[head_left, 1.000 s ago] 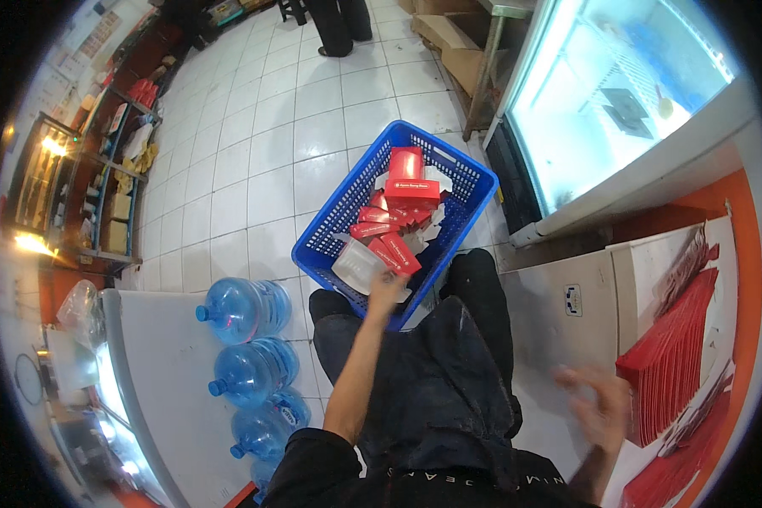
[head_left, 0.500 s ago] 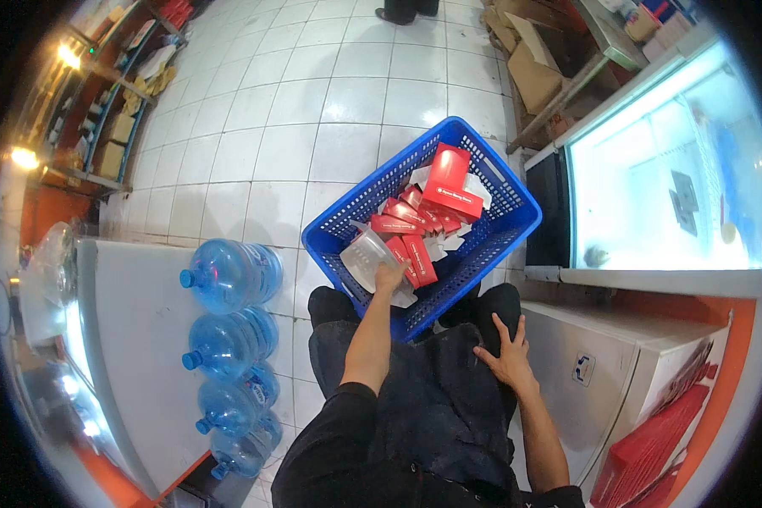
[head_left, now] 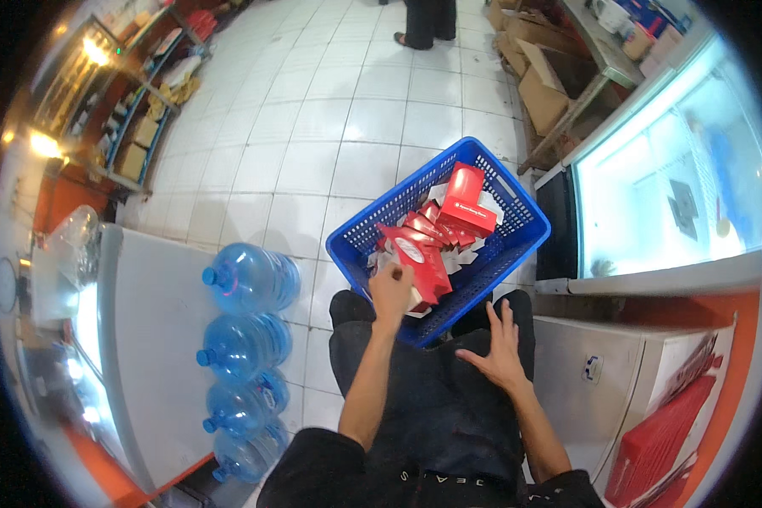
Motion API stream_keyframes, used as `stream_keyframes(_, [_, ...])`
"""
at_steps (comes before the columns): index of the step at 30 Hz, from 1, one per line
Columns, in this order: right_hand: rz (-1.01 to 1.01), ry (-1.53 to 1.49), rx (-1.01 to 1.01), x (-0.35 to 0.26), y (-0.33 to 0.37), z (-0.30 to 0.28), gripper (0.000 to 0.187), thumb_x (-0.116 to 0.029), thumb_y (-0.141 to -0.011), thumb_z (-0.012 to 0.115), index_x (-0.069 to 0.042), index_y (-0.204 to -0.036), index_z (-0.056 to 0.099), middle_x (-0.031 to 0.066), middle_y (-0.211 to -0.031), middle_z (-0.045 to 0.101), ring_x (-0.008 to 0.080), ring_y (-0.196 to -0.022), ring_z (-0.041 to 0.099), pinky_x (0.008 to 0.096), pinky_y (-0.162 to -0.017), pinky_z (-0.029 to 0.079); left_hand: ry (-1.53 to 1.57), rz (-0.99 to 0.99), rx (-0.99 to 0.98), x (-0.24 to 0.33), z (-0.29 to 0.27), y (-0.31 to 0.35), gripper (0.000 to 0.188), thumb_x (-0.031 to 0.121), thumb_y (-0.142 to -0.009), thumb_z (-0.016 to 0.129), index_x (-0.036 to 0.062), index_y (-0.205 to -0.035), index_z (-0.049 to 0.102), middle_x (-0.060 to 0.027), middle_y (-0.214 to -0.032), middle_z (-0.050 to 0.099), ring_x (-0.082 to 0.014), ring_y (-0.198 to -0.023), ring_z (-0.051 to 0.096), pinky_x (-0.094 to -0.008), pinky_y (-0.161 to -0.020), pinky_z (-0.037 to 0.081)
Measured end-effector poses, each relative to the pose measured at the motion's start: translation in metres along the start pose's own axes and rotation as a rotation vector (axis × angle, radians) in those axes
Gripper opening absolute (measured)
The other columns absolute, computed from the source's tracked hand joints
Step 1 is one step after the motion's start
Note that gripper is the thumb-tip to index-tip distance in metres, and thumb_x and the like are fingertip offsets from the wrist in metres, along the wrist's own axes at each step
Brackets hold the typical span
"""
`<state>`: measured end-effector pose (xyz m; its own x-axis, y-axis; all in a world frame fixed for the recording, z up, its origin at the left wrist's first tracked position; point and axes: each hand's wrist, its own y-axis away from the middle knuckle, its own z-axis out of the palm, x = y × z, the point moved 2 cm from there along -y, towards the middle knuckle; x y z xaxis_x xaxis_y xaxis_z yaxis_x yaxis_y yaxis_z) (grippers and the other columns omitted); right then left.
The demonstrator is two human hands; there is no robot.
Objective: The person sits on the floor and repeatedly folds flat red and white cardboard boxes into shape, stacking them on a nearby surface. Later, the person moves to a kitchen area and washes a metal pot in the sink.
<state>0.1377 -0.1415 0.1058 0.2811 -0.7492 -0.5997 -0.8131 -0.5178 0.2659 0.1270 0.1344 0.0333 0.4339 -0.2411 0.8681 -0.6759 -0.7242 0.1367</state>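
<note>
Low in front of me, a blue perforated plastic basket (head_left: 516,250) holds several red-and-white cardboard boxes. My left hand (head_left: 389,292) reaches into its near left part, fingers closed at the edge of a red carton (head_left: 427,267) with a pale oval patch. That carton lies tilted over the other boxes. Farther back in the basket, another red box (head_left: 467,195) leans on top of the pile. My right hand (head_left: 499,354) is empty, fingers spread, over my dark-clad right thigh just outside the basket's near edge.
Several large blue water bottles (head_left: 252,279) stand in a row on the left beside a white cabinet (head_left: 157,339). A lit glass-fronted cooler (head_left: 652,195) and a white cabinet (head_left: 584,372) are on the right. Cardboard boxes (head_left: 542,85) sit under a far-right table. A person's legs (head_left: 430,21) stand ahead.
The carton at my left hand showed a whitish side before and now shows red. My right hand has lifted its fingers slightly at the thigh. The whole view has shifted.
</note>
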Motion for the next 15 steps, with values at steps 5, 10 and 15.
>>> stream_keyframes(5, [-0.206, -0.039, 0.456, -0.059, -0.016, -0.024, 0.078, -0.033, -0.088, 0.079, -0.009, -0.153, 0.041, 0.0276, -0.156, 0.039, 0.0426, -0.146, 0.038, 0.0606, -0.116, 0.03, 0.324, 0.087, -0.233, 0.134, -0.029, 0.105, 0.018, 0.013, -0.09, 0.071, -0.003, -0.099, 0.072, -0.0126, -0.077, 0.071, -0.0166, -0.07, 0.069, -0.0297, -0.068, 0.054])
stream_keyframes(10, [0.013, -0.529, 0.572, -0.032, -0.008, -0.079, 0.028, -0.02, -0.099, 0.066, -0.002, -0.12, 0.065, 0.0176, -0.104, 0.074, 0.0283, -0.104, 0.072, 0.0388, -0.09, 0.053, 0.228, 0.529, -0.157, 0.163, -0.036, 0.133, 0.028, 0.014, -0.088, 0.076, -0.001, -0.112, 0.069, -0.0168, -0.108, 0.07, -0.0241, -0.1, 0.068, -0.0364, -0.087, 0.053])
stream_keyframes(15, [0.014, -0.553, 0.606, 0.03, -0.008, -0.064, 0.046, -0.028, -0.097, 0.069, -0.003, -0.133, 0.056, 0.023, -0.131, 0.063, 0.0363, -0.12, 0.064, 0.0429, -0.098, 0.05, 0.157, 0.394, 0.055, 0.071, 0.066, 0.044, 0.058, 0.031, -0.083, 0.081, 0.0008, -0.129, 0.061, -0.0193, -0.121, 0.066, -0.0406, -0.118, 0.06, -0.0482, -0.103, 0.046])
